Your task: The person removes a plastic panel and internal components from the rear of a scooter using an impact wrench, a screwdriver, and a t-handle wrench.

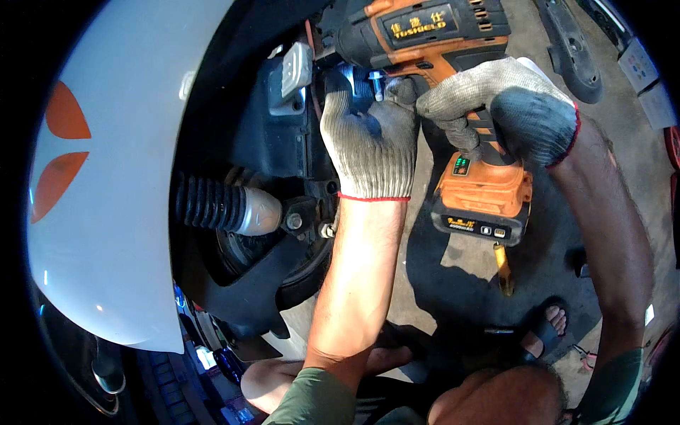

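Observation:
My right hand, in a grey-stained white knit glove, is wrapped round the grip of an orange and black cordless impact wrench. The wrench lies across the upper middle with its nose toward the wheel well on the left; its battery is at the bottom of the grip. My left hand, gloved alike, is just below the wrench's nose with its fingers curled. A small flanged bolt shows at those fingers and appears held by them. The fingertips are partly hidden.
A white car panel with orange leaf-shaped marks curves along the left. Inside the wheel well are a shock absorber with a black bellows and a pale bracket. A yellow-handled tool and a dark plastic part lie on the floor.

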The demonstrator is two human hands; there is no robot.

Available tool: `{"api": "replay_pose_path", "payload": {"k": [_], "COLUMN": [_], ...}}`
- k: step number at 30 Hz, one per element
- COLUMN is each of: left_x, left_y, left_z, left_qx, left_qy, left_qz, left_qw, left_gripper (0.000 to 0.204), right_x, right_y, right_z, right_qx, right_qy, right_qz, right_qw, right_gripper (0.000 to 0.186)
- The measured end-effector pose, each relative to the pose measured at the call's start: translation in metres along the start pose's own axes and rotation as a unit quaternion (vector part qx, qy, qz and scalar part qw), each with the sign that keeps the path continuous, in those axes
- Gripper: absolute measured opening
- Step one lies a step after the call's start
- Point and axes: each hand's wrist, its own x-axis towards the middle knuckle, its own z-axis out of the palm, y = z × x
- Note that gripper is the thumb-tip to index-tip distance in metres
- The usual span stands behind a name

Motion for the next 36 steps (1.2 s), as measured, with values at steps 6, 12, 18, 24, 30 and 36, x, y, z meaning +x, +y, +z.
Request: {"api": "replay_pose_path", "payload": {"k": [6, 12, 18, 24, 30, 36], "left_x": [0.002, -0.005, -0.004, -0.01, -0.014, -0.023], "left_y": [0.004, 0.008, 0.004, 0.006, 0.006, 0.011], "left_z": [-0.015, -0.005, -0.001, 0.005, 0.003, 0.002], "left_qx": [0.598, 0.733, 0.713, 0.713, 0.751, -0.015], "left_qy": [-0.032, -0.008, -0.014, -0.007, 0.009, 0.071], "left_qz": [0.225, 0.291, 0.268, 0.267, 0.3, 0.019], "left_qw": [0.769, 0.614, 0.647, 0.649, 0.589, 0.997], "left_gripper": [0.029, 0.029, 0.024, 0.02, 0.025, 0.024], "right_x": [0.01, 0.011, 0.019, 0.017, 0.008, 0.004], "right_y": [0.031, 0.032, 0.03, 0.015, 0.025, 0.006], "right_z": [-0.019, -0.022, -0.033, -0.034, -0.039, -0.028], "right_qx": [-0.02, -0.079, -0.151, -0.169, 0.021, -0.159], "right_qy": [-0.008, -0.024, -0.021, -0.086, -0.106, 0.006], "right_qz": [-0.097, -0.127, -0.195, -0.147, -0.18, -0.063], "right_qw": [0.995, 0.989, 0.969, 0.971, 0.978, 0.985], "right_gripper": [0.026, 0.025, 0.025, 0.029, 0.027, 0.028]}}
